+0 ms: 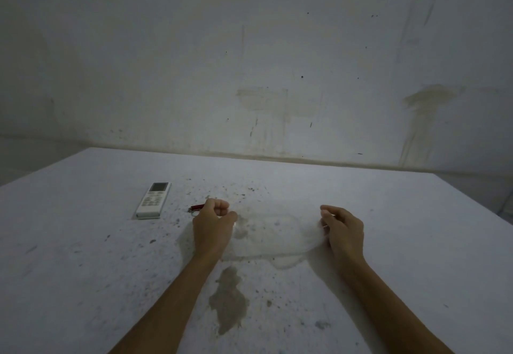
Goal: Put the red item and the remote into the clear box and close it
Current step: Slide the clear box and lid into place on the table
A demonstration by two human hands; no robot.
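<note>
Both bare forearms reached forward from the bottom edge over a stained white table (83, 270), wrists low and knuckles up. The left hand (215, 221) was curled into a loose fist, fingers pressed together and tucked under, the thumb closing toward the left end of the clear box (277, 238). The right hand (342, 228) sat at the box's opposite end, its fingers bent and held close, thumb and fingertips apparently pinching the thin transparent edge there (the plastic was so faint against the pale surface that whether either hand had a firm grip could not be told). The box lay between the two hands, its outline only partly readable; whether it was lidded could not be told.

The red item (197, 207) lay on the table just beyond the left hand's knuckles, partly hidden by them, with a small metal ring at its near end. The white remote (153, 200) lay flat farther left, well apart from the box, its screen end pointing away from the person. Its buttons showed as small pale rows, but no brand name or lettering on it could be read. A grey-brown stain (229, 302) marked the table between the forearms.
</note>
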